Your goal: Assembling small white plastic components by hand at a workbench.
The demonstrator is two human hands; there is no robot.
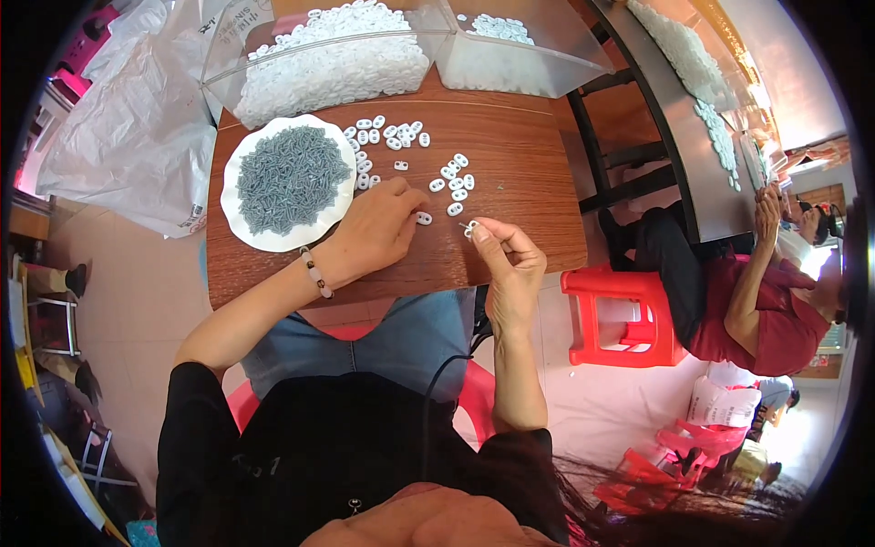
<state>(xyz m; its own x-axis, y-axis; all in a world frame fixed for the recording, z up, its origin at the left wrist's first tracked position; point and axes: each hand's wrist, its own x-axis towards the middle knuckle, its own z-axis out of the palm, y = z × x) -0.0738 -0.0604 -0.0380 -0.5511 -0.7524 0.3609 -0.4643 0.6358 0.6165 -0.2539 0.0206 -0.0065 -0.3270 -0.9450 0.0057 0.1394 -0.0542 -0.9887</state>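
Observation:
Between the thumb and forefinger of my right hand (512, 251) is a small white oval plastic piece (470, 230), with a thin grey pin showing at it. My left hand (378, 223) rests on the brown table, fingers curled and pressed together; what they hold, if anything, is hidden. A loose white two-hole piece (423, 219) lies right by its fingertips. Beyond my left hand stands a white scalloped plate (239, 202) heaped with short grey pins (292, 173). More two-hole pieces lie in a group (392, 135) at the plate's right and in a smaller group (456, 173) ahead of my right hand.
Along the table's far edge stand a clear bin (314, 46) full of white pieces and another clear bin (519, 68). A white plastic bag (137, 128) hangs at the left. On the right, a person in dark red (775, 319) sits on a red stool (624, 314) by another table.

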